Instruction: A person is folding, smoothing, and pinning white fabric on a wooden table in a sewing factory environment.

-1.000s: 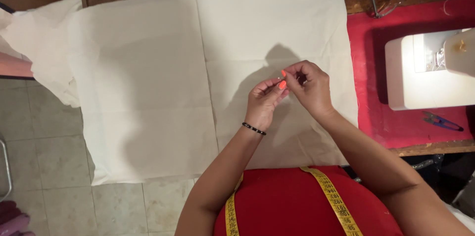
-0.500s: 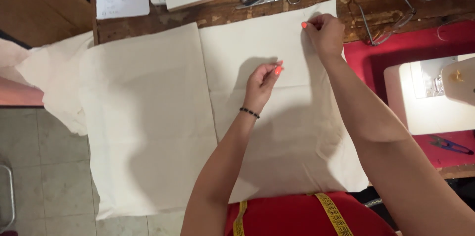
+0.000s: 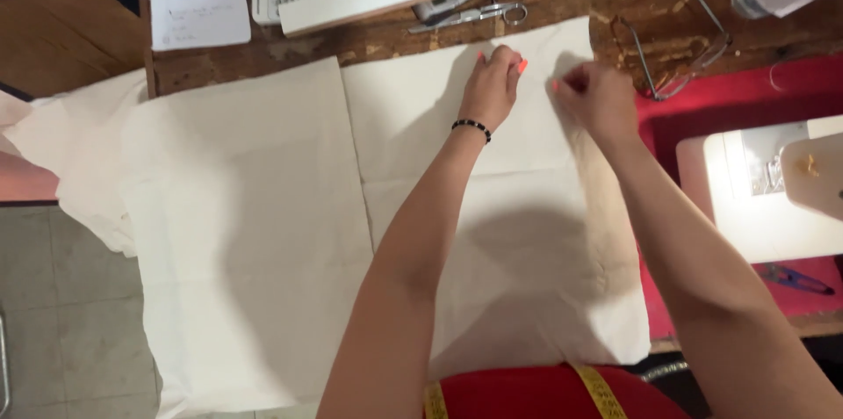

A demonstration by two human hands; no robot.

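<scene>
worn wooden table (image 3: pixel 378 41) over grey tiled floor (image 3: pixel 61 314), red mat (image 3: pixel 729 111) at right.

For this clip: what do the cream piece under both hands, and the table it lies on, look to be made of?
Cream piece: apparently woven cloth, matte and unbleached-looking; it creases softly and drapes limp off the edge. Table: likely bare wood, brown, worn and stained, with visible grain and ring marks. The left hand and right hand rest on the cloth.
</scene>
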